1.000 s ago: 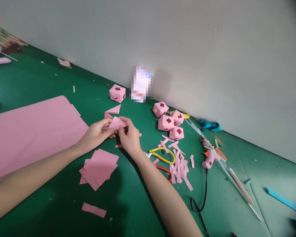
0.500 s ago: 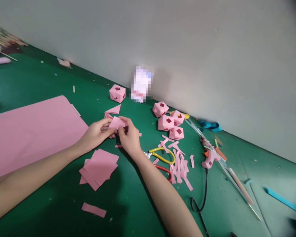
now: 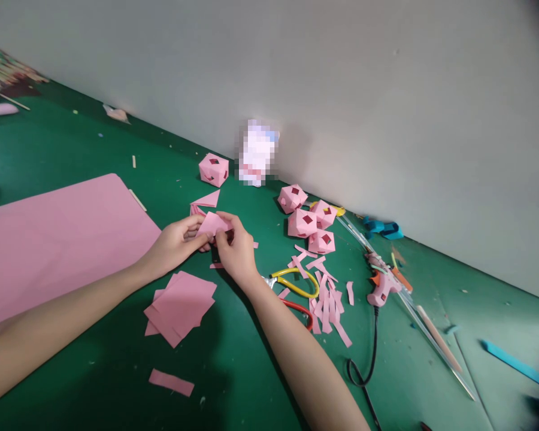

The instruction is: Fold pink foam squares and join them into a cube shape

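Note:
Both my hands pinch one small folded piece of pink paper (image 3: 213, 224) just above the green table. My left hand (image 3: 182, 239) grips its left side, and my right hand (image 3: 238, 248) presses its lower right with thumb and fingers. Right behind them lie folded pink paper triangles (image 3: 206, 199). Nearer to me is a loose stack of pink paper squares (image 3: 182, 305), with a short pink strip (image 3: 171, 382) below it. Scissors with one yellow and one red handle (image 3: 299, 284) lie beside my right forearm, their blades mostly hidden.
Several pink paper polyhedra (image 3: 302, 223) stand by the wall; another (image 3: 214, 170) sits apart. Cut strips (image 3: 327, 302) lie scattered at right. Beyond are a pink glue gun (image 3: 381, 288) with black cord and clear sticks. A large pink sheet (image 3: 63, 245) covers the left. A blurred card (image 3: 257, 152) leans on the wall.

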Demonstrator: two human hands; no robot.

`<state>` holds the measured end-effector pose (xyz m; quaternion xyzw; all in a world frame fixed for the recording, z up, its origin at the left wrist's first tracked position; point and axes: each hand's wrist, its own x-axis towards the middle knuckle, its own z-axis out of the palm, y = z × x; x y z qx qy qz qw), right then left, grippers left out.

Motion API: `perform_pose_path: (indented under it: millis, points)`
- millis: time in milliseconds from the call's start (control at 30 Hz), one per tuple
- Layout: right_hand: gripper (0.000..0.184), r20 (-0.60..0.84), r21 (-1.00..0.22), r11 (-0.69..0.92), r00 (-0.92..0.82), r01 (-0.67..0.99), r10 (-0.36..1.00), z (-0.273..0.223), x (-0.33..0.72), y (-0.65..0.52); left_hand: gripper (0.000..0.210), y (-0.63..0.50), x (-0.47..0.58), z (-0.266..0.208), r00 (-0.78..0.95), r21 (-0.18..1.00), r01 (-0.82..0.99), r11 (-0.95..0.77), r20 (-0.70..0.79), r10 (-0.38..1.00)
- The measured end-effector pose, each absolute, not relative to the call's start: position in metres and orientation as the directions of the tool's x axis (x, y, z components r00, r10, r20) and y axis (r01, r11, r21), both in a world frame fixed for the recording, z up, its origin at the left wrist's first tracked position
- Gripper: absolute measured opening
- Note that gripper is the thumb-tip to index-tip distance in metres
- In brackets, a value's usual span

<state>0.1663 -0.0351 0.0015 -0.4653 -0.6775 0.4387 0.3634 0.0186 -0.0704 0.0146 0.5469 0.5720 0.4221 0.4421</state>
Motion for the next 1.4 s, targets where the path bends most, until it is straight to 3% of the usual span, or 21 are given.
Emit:
perform_pose_path:
  millis: [1400]
  points:
    - [0.038,0.096,-0.938,0.185,-0.291,0.295,0.952,0.0016,0.1666,-0.0350,0.034,-0.0708,0.0204,0.0172,-0.011,0.967,0.251,0.039,-0.037,0.999]
